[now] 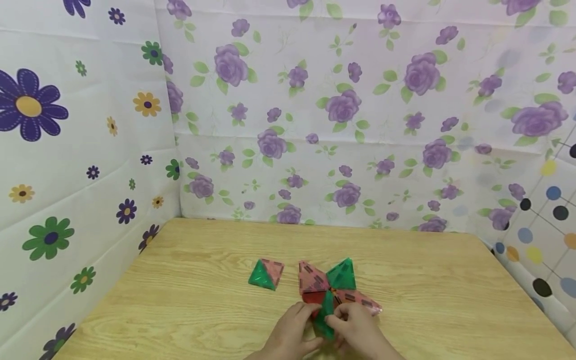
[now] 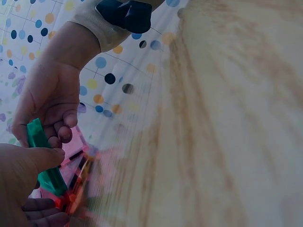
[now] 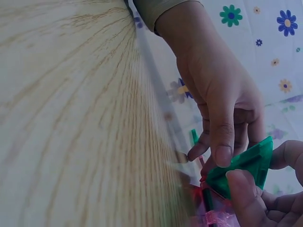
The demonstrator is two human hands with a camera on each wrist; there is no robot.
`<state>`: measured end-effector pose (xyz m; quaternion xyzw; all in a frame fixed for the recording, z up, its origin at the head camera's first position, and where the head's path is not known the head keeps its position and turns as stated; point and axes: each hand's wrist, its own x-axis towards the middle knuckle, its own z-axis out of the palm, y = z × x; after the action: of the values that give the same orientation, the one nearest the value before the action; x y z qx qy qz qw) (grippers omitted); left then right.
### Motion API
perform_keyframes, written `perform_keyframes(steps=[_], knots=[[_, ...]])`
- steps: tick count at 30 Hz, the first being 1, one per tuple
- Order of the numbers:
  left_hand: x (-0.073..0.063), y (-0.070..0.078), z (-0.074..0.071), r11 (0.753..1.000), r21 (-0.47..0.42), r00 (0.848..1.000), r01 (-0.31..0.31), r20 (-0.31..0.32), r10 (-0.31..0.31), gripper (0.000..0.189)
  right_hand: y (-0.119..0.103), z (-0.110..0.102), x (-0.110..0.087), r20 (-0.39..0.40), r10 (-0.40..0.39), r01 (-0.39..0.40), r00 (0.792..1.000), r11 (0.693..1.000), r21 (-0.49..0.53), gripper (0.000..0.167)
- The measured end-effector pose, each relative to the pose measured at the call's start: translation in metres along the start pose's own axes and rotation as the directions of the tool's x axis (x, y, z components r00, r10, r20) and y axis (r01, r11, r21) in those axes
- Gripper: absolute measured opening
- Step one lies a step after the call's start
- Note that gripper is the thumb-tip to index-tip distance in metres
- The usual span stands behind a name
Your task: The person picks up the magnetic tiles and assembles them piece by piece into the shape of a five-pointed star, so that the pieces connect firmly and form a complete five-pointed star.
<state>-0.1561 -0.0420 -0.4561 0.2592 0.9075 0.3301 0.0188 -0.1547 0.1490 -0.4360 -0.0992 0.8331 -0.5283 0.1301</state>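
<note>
Near the table's front edge, both hands are at a green triangular magnetic tile piece (image 1: 327, 320), which stands tilted up. My left hand (image 1: 290, 332) pinches it from the left; in the left wrist view, its thumb (image 2: 45, 158) lies across the green piece. From the right, my right hand (image 1: 355, 325) pinches it with thumb and curled forefinger. The piece meets the middle of a star-like figure of magnetic tiles, with a pink tile (image 1: 312, 277), a green tile (image 1: 344, 275), a red tile (image 1: 312, 297) and another pink tile (image 1: 360, 299). My fingers partly hide the near side.
A separate small green and pink tile piece (image 1: 267, 274) lies left of the figure. The wooden table (image 1: 202, 295) is backed by a flowered cloth (image 1: 297, 125), with patterned cloths at both sides.
</note>
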Motion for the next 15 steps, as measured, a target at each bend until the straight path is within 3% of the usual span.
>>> perform_keyframes(steps=[9, 15], knots=[[0.0002, -0.0005, 0.0003, 0.999, -0.028, 1.000, 0.024, 0.006, -0.024, 0.054, 0.0024, 0.0001, -0.0009, -0.023, 0.008, -0.007, 1.000, 1.000, 0.019, 0.021], [0.0004, -0.0006, 0.0013, 1.000, -0.009, 1.000, 0.014, -0.002, -0.014, 0.052, 0.0066, -0.0001, -0.0002, -0.028, -0.039, 0.038, 0.999, 0.998, -0.040, 0.018]])
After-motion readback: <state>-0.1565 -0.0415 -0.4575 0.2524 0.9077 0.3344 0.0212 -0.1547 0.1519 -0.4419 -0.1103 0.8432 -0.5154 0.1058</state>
